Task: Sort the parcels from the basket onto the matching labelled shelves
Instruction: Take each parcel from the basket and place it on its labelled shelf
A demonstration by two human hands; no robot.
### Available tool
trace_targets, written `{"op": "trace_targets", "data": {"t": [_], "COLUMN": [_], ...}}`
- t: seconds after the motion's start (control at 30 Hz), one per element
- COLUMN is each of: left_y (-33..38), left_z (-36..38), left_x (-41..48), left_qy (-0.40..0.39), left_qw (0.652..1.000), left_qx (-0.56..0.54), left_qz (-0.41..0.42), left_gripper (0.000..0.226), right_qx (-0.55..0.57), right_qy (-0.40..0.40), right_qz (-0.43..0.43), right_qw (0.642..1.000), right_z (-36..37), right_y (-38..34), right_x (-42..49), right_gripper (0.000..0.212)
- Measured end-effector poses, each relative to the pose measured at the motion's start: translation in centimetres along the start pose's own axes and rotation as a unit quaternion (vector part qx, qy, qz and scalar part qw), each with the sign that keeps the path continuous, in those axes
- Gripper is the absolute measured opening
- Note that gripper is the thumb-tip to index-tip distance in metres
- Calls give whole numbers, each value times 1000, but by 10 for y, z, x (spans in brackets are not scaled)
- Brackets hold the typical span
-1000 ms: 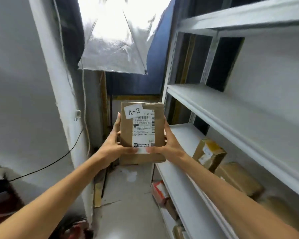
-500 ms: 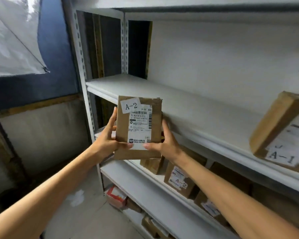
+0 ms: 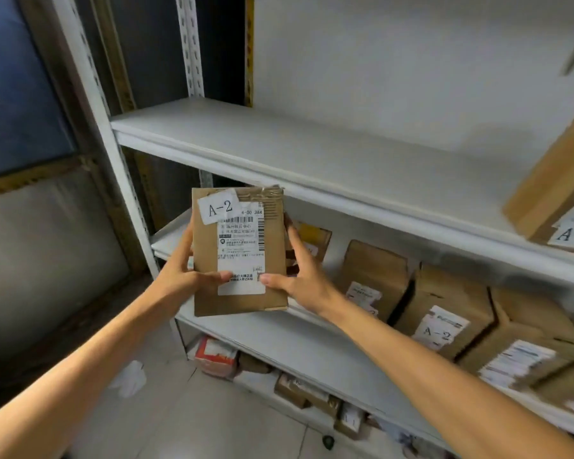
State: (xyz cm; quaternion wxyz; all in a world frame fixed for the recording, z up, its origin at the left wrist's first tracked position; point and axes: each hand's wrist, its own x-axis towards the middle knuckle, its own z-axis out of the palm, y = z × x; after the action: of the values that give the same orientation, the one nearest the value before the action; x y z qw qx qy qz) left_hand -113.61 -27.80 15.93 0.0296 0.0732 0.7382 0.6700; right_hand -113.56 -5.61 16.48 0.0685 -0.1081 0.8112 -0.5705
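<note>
Carrying step, label read: grips parcel (image 3: 239, 250) upright at frame centre, left hand (image 3: 183, 276) and right hand (image 3: 300, 279) clasping its sides, thumbs on the face. Calls next, probably, for sliding onto middle shelf (image 3: 279, 329) beside A-2 box (image 3: 444, 313), lower right. Flat stiff cardboard, wrinkled tape, smooth white label.

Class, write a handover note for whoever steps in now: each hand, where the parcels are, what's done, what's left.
Left hand and right hand both grip the held parcel, marked A-2, upright before the shelves.
Middle shelf holds several parcels, among them an A-2 box.
Upper shelf holds one carton, label cut off.
Done: parcel in hand at the shelves.
Left: likely set it on the middle shelf; basket out of view.
</note>
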Motion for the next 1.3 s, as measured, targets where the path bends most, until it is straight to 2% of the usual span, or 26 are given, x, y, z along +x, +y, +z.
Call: {"op": "trace_targets", "data": {"t": [0.1,0.23,0.37,0.53,0.67,0.8,1.07,1.3], "left_y": [-30,-59,-76,-82,-101,-114,-126,-149], "left_z": [-17,-33,-47,-51,-60,-63,-77,-84], "left_x": [-2,10,47,98,128,155,212,247], "left_qy": [2,-13,-10,19,-10,-31,-125,-187], "left_qw": [999,996,993,989,987,984,980,978], "left_qx": [12,20,34,52,60,59,60,75], "left_qz": [-39,-89,-116,-134,-151,-167,-144,-55], "left_gripper": [99,105,105,90,109,111,117,108], "right_qx": [11,23,27,30,46,56,61,67], "right_qy": [-2,-11,-17,-27,-27,7,85,191], "right_qz": [11,45,62,80,99,121,165,166], "right_qw": [1000,999,998,996,994,991,981,965], "right_z": [32,59,65,59,55,57,71,93], "right_y": [21,47,60,76,89,101,97,97], "right_x": [6,24,65,116,137,151,177,194], "right_gripper": [97,104,104,109,108,113,118,112]}}
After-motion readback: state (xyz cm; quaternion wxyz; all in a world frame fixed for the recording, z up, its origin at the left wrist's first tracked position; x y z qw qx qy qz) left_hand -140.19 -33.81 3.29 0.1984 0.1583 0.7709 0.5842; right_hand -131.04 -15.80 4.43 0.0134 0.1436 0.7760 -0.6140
